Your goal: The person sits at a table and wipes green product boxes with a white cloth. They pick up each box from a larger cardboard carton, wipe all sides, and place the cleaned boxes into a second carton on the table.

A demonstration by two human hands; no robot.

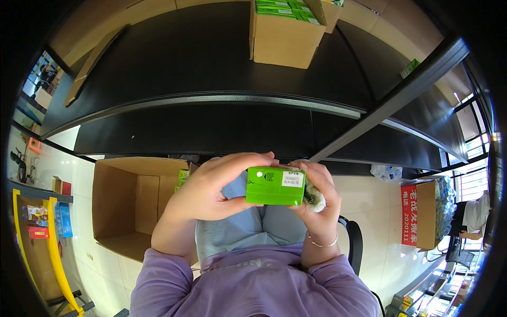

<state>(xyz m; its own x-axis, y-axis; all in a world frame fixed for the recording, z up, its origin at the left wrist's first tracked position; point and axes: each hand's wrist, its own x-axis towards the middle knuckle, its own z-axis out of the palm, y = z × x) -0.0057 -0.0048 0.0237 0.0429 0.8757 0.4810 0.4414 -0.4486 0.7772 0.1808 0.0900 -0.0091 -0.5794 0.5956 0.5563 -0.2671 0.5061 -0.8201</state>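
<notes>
Head view: I see the left hand [222,183] and right hand [330,196], fingers pinching a green box [272,194].

1) Small carton [266,197] at the centre: bright green, with a white dot, a white label bearing dark print, and black printed marks
2) Soft bundle [316,205] just towards four o'clock: white, with a dark speckled patch
3) Shirt [232,288] at six o'clock: lilac purple, with faint paler lettering
4) Trousers [219,224] towards six o'clock: pale blue-grey
5) Shelf [179,63] at twelve o'clock: black
6) Upper box [285,47] near twelve o'clock: plain brown, its packs [274,10] green
7) Panel [409,224] near three o'clock: red, with white characters
8) Frame [59,253] near eight o'clock: yellow
</notes>
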